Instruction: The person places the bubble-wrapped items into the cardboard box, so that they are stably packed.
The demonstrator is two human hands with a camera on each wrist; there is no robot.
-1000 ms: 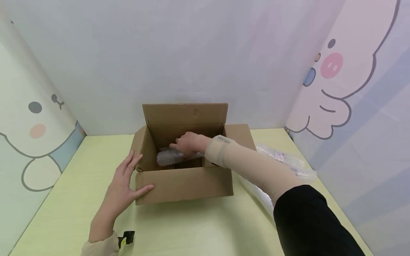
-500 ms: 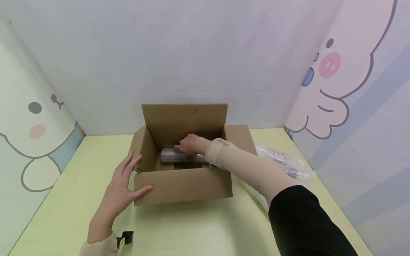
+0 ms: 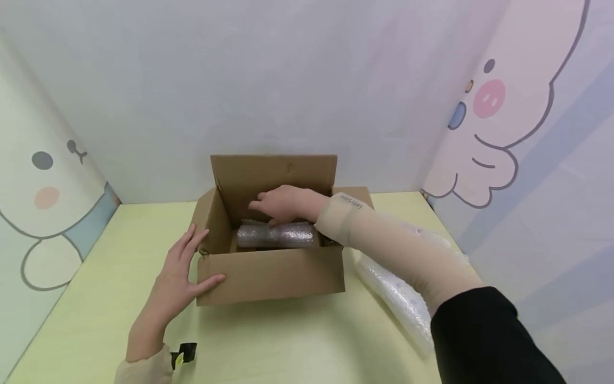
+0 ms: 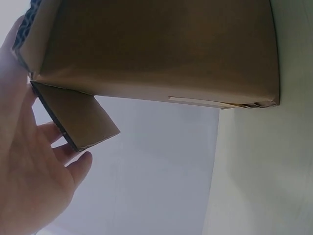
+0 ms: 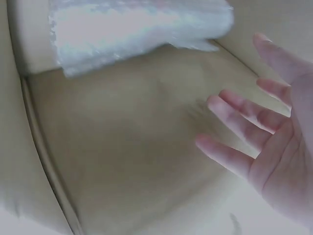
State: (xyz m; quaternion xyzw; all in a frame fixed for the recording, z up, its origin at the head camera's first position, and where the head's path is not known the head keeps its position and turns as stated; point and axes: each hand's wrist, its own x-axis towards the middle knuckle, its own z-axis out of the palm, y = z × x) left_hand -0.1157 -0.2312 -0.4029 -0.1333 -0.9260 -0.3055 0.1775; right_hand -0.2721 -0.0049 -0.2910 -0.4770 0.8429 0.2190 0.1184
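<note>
An open cardboard box [image 3: 271, 277] stands on the table with its flaps spread. My left hand [image 3: 172, 285] grips its near left corner, thumb on the front flap and fingers at the left flap. In the left wrist view the fingers of that hand [image 4: 41, 176] reach behind a small flap [image 4: 80, 117]. Inside the box a roll in bubble wrap [image 3: 275, 235] lies crosswise near the front; its contents cannot be made out. Above and behind it is my right hand [image 3: 283, 204]. The right wrist view has this hand [image 5: 274, 132] with fingers spread, apart from the roll [image 5: 142, 29].
Loose bubble wrap [image 3: 398, 298] lies on the table right of the box, partly under my right forearm. A pale wall [image 3: 273, 80] rises behind the box, and printed cartoon panels flank the table [image 3: 273, 341]. A black device [image 3: 184, 353] sits at my left wrist.
The bubble-wrapped roll, earlier under my right hand's fingers, now lies level at the box's front. My right hand has let go and lifted up and back from it. The left hand keeps its place.
</note>
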